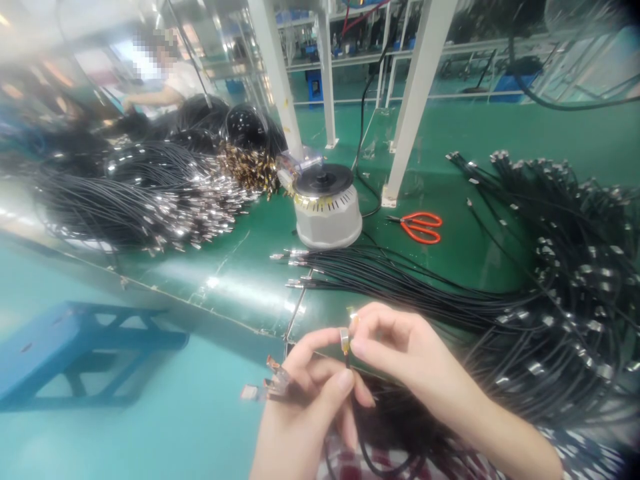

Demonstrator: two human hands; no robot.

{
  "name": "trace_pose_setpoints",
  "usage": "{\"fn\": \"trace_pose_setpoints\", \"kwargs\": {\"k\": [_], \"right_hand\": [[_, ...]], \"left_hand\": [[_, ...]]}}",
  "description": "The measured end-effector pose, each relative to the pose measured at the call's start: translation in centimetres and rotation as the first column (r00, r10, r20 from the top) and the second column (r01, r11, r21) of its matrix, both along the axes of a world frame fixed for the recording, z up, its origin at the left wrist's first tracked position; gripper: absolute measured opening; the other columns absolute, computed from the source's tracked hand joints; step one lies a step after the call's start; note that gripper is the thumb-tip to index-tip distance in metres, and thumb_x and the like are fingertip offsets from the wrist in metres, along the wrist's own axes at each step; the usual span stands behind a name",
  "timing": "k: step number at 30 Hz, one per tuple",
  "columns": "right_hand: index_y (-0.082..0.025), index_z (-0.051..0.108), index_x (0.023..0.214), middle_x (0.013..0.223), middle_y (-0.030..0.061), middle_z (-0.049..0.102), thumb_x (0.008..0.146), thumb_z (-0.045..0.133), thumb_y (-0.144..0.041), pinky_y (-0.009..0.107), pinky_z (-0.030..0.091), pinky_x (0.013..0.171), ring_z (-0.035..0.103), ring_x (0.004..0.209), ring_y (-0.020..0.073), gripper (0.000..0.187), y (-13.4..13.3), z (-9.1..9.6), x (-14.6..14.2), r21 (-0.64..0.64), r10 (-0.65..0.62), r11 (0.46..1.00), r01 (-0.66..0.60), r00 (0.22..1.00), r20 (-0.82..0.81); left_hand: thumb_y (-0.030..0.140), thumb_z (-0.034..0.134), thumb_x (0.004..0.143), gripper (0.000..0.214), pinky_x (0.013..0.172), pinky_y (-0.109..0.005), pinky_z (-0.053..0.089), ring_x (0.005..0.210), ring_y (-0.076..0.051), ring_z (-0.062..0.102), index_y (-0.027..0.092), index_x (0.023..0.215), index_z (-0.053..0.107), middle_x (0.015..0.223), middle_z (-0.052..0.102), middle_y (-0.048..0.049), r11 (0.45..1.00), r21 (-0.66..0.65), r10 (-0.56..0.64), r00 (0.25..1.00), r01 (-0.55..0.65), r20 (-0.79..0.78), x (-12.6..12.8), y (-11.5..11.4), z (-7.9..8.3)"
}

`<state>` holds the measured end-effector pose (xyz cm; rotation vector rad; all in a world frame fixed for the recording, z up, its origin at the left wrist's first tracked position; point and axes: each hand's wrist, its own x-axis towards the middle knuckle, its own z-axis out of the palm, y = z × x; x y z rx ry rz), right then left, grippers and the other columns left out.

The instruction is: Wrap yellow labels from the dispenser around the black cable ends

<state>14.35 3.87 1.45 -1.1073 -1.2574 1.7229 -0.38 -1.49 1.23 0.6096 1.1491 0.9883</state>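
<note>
My left hand (pixel 305 407) is closed around a black cable (pixel 367 460) near its end, which points up between thumb and fingers. A shiny metal connector (pixel 345 340) tops that end. Several more metal-ended pieces (pixel 277 381) stick out at the left side of this hand; how they are held is hidden. Right beside the connector, my right hand (pixel 400 340) pinches with thumb and forefinger. A small yellowish, shiny piece (pixel 352 313) shows at those fingertips, too small to name. Below the hands, more black cable hangs over a checked cloth.
Black cables (pixel 400 273) with metal ends lie across the green bench, joining a big heap (pixel 570 320) at right. Behind are orange-handled scissors (pixel 421 227) and a round white device (pixel 327 217). Cable bundles (pixel 150 193) fill the left; a person (pixel 165 83) sits beyond. A blue stool (pixel 75 353) stands on the floor.
</note>
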Motion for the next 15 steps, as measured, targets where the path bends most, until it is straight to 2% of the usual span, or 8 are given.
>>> {"fn": "trace_pose_setpoints", "kwargs": {"k": [6,11,15], "right_hand": [[-0.017,0.057,0.066,0.083,0.0038,0.056,0.078,0.069,-0.035,0.029,0.042,0.062,0.055,0.072,0.017,0.025,-0.17,-0.28,-0.11,0.035,-0.022,0.999,0.022,1.0,0.014],[-0.018,0.056,0.065,0.084,0.0035,0.057,0.077,0.068,-0.031,0.032,0.042,0.068,0.054,0.076,0.0188,0.021,-0.51,-0.51,-0.5,0.061,-0.076,0.995,0.073,0.996,0.05],[-0.018,0.057,0.066,0.087,0.0027,0.058,0.079,0.066,-0.026,0.031,0.042,0.071,0.056,0.079,0.0179,0.017,-0.74,-0.73,-0.86,0.134,-0.104,0.987,0.092,0.991,0.082]], "left_hand": [[0.032,0.066,0.08,0.042,0.041,-0.013,0.037,0.039,-0.007,0.054,0.017,0.114,0.046,0.064,0.066,-0.0015,1.0,0.017,-0.006,1.0,0.006,0.002,0.15,0.0,0.3],[0.034,0.065,0.079,0.044,0.04,-0.013,0.037,0.039,-0.006,0.051,0.018,0.114,0.045,0.062,0.065,0.0,1.0,-0.021,-0.002,1.0,0.002,0.007,0.19,0.09,0.07],[0.04,0.065,0.079,0.04,0.038,-0.013,0.034,0.037,-0.006,0.046,0.018,0.108,0.048,0.055,0.062,0.0012,0.999,-0.021,0.038,0.998,-0.039,-0.041,0.46,0.33,0.06]]}}
